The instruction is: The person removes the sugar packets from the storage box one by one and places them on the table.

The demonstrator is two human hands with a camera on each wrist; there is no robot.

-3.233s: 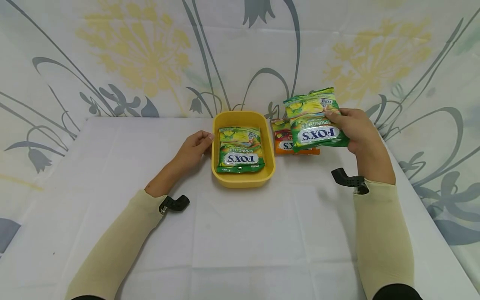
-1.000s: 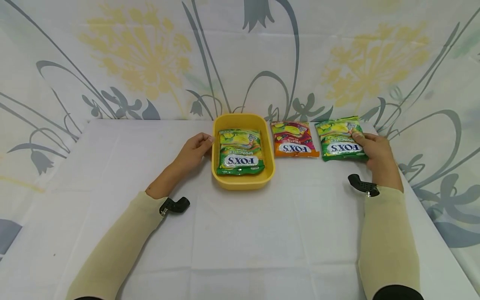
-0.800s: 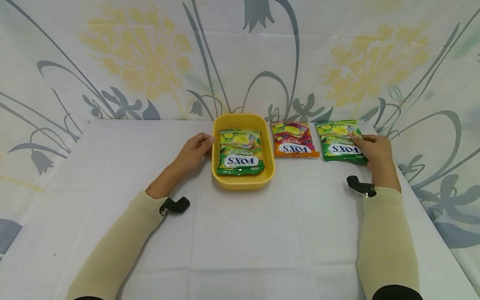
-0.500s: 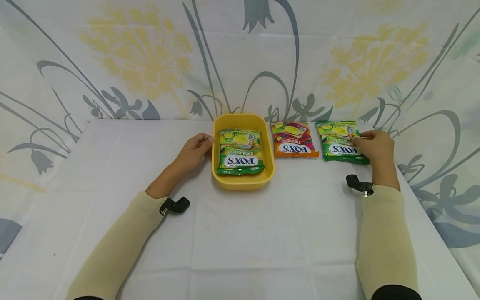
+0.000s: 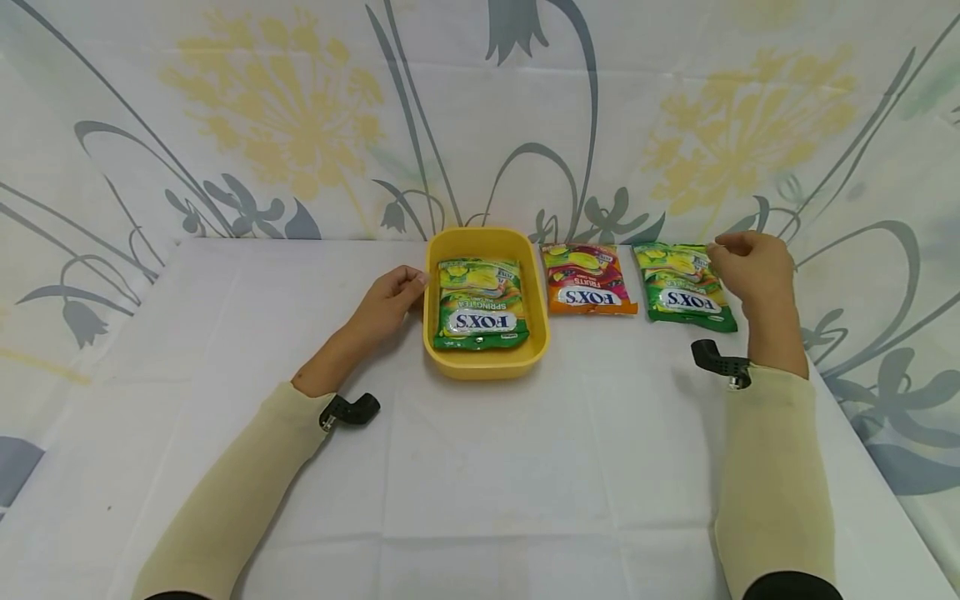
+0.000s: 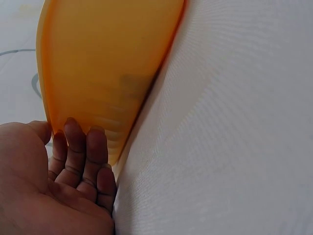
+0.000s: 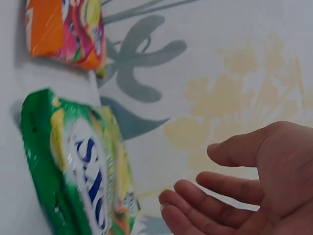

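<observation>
In the head view my left hand [image 5: 386, 310] holds the left rim of a yellow plastic tray [image 5: 487, 365]. The left wrist view shows my thumb at the tray's rim and the bent fingers [image 6: 96, 147] against its outer wall. A green Fox's Spring Tea candy bag [image 5: 482, 304] lies inside the tray. My right hand [image 5: 757, 262] is above the right edge of a second green Fox's candy bag [image 5: 684, 286]. In the right wrist view its fingers [image 7: 195, 200] are spread from the thumb, holding nothing, apart from that bag.
A red and orange Fox's Fruits candy bag [image 5: 588, 280] lies between the tray and the second green bag. White cloth covers the table [image 5: 495, 475]. Behind it hangs a flower-patterned cloth [image 5: 480, 108].
My right hand carried the second green bag rightward, set it down right of the red bag, let go and lifted. The left hand stayed at the tray.
</observation>
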